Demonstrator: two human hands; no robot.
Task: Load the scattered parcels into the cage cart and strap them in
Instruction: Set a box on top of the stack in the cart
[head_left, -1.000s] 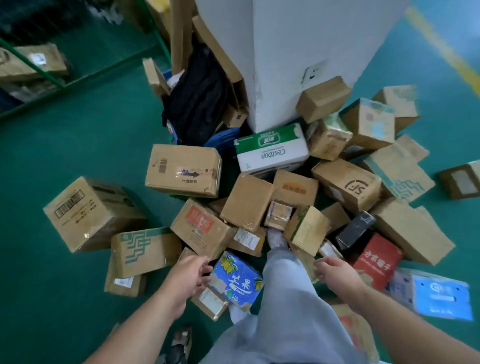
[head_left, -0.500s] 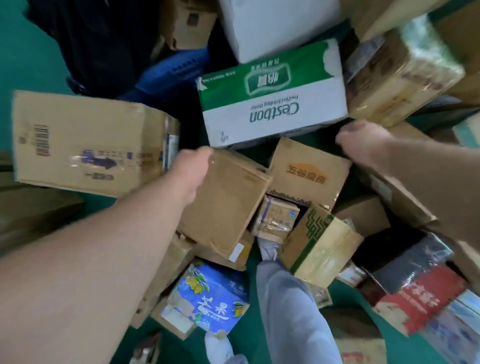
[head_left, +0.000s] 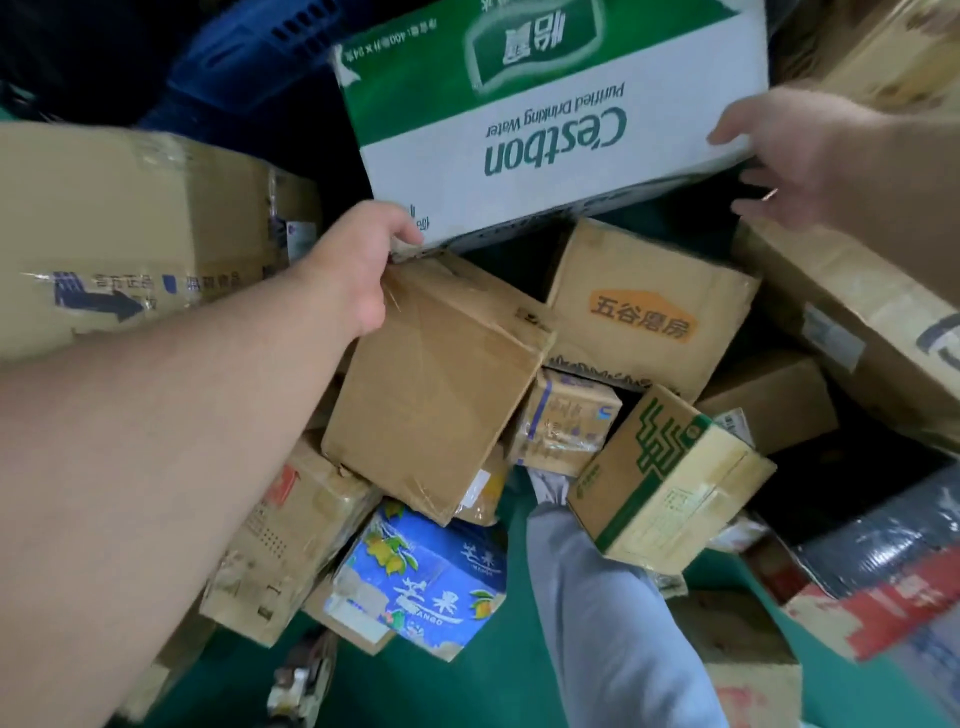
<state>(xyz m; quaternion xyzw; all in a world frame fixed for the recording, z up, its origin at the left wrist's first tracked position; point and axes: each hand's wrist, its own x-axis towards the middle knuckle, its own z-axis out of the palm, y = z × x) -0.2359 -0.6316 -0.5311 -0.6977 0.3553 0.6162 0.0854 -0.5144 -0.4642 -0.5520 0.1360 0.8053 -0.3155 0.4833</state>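
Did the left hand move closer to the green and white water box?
Yes. The left hand went forward, from the far corner of the brown box up to the near-left corner of the water box, which it now grips.

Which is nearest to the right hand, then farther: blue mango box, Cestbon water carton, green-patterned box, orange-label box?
1. Cestbon water carton: top, touching the right hand.
2. orange-label box: centre, below the carton.
3. green-patterned box: lower, beside the leg.
4. blue mango box: bottom left.

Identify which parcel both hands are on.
The Cestbon water carton, the only green-and-white one: left hand grips its near corner, right hand touches its right edge.
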